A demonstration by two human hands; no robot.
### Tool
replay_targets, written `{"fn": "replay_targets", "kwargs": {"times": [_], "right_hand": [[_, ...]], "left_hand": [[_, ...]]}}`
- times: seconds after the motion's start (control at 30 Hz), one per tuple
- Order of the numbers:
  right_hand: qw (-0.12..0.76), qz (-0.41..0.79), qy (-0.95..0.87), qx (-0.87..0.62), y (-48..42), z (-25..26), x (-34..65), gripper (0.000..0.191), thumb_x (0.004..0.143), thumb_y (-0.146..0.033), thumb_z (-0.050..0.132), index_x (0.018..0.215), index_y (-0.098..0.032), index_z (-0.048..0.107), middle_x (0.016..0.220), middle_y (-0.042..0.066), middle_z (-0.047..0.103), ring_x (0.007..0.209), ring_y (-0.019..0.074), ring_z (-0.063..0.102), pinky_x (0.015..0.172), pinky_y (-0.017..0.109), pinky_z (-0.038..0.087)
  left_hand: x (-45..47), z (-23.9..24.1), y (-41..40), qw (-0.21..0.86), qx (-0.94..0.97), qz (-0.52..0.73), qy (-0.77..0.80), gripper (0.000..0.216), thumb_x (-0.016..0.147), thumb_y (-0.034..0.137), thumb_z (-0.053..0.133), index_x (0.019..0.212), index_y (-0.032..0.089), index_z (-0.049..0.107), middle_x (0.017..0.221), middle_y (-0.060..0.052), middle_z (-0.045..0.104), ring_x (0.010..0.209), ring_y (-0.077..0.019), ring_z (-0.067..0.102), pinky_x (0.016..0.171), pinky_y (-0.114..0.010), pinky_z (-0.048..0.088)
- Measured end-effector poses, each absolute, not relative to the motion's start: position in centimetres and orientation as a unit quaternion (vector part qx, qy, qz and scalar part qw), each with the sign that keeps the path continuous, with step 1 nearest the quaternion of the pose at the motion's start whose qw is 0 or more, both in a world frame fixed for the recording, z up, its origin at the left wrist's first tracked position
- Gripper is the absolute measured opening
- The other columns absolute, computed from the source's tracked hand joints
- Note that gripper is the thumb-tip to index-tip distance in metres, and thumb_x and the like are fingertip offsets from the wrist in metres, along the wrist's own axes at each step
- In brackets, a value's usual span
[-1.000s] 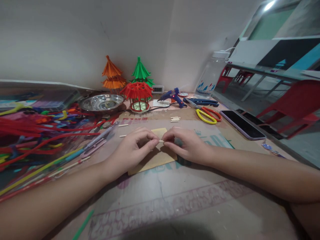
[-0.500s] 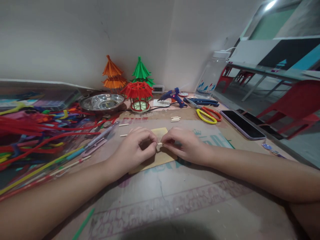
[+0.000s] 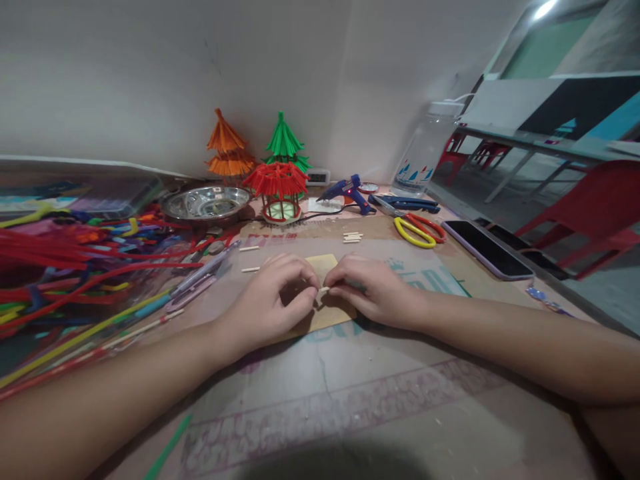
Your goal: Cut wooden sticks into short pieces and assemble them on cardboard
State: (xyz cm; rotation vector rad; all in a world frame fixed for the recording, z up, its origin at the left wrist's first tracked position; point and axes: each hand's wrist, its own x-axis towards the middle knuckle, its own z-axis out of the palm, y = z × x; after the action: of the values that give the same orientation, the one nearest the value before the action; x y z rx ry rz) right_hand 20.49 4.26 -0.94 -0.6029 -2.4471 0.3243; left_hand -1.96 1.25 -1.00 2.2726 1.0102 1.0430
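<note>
My left hand (image 3: 267,303) and my right hand (image 3: 373,290) meet over a tan cardboard piece (image 3: 327,307) lying on the table. Both are pinched on a short pale wooden stick (image 3: 323,289) held between the fingertips; only a small bit of it shows. The fingers of both hands are curled closed. The hands rest low, touching or nearly touching the cardboard.
A heap of coloured pipe cleaners (image 3: 75,267) fills the left. Behind stand a steel bowl (image 3: 205,203), red (image 3: 275,190), orange (image 3: 227,150) and green (image 3: 285,140) pavilion models, and a blue glue gun (image 3: 347,193). Scissors (image 3: 417,230), a phone (image 3: 487,250) and loose sticks (image 3: 353,237) lie right.
Both hands have drawn a little closer together and lower onto the cardboard, so less of the stick shows between the fingertips.
</note>
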Motion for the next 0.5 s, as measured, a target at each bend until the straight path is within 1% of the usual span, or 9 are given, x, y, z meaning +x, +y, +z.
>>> {"fn": "replay_targets", "kwargs": {"times": [0.17, 0.5], "right_hand": [[0.299, 0.117, -0.920, -0.225, 4.32, -1.00, 20.46, 0.010, 0.099, -0.022, 0.057, 0.097, -0.018, 0.065, 0.087, 0.005, 0.072, 0.079, 0.0163, 0.062, 0.072, 0.028, 0.047], [0.306, 0.096, -0.920, -0.225, 4.27, -0.89, 20.48, 0.008, 0.097, -0.020, 0.060, 0.095, -0.016, 0.066, 0.085, 0.005, 0.072, 0.076, 0.0159, 0.060, 0.070, 0.028, 0.046]], "left_hand": [[-1.92, -1.10, 1.42, 0.211, 0.821, 0.376, 0.375, 0.011, 0.089, 0.023, 0.055, 0.083, 0.020, 0.064, 0.087, 0.000, 0.067, 0.086, -0.0182, 0.061, 0.087, -0.036, 0.044], [-2.05, -1.15, 1.69, 0.191, 0.828, 0.370, 0.375, 0.012, 0.088, 0.019, 0.055, 0.079, 0.021, 0.062, 0.083, 0.001, 0.067, 0.083, -0.0173, 0.060, 0.084, -0.034, 0.043]]}}
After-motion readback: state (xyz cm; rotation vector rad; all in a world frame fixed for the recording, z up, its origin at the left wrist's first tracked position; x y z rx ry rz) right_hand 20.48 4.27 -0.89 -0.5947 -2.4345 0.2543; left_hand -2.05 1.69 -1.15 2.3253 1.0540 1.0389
